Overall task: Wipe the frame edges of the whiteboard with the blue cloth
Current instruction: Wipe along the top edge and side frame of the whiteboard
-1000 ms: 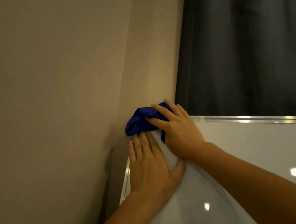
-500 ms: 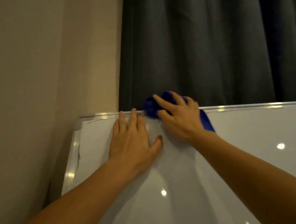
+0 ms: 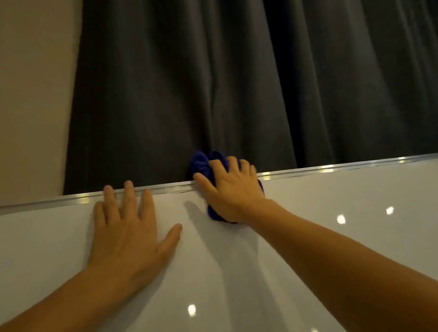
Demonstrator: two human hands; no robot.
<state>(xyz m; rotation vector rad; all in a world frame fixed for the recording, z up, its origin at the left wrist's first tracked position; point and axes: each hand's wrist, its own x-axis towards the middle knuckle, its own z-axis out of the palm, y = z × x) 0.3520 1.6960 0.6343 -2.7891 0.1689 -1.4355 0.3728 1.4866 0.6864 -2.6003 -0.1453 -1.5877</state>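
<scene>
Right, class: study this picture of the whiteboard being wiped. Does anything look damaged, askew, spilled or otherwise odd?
Nothing stands out. The right hand presses the bunched blue cloth onto the silver metal top frame edge, and the left hand lies flat on the glossy white board. The bright spots there look like lamp reflections, not spills.

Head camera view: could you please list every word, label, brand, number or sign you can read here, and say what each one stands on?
None: no text is readable anywhere in this view.
The whiteboard face is blank, showing only reflected light spots.
Its metal frame edge carries no visible label or brand.
The blue cloth under the right hand, the dark curtain and the wall bear no markings.
</scene>
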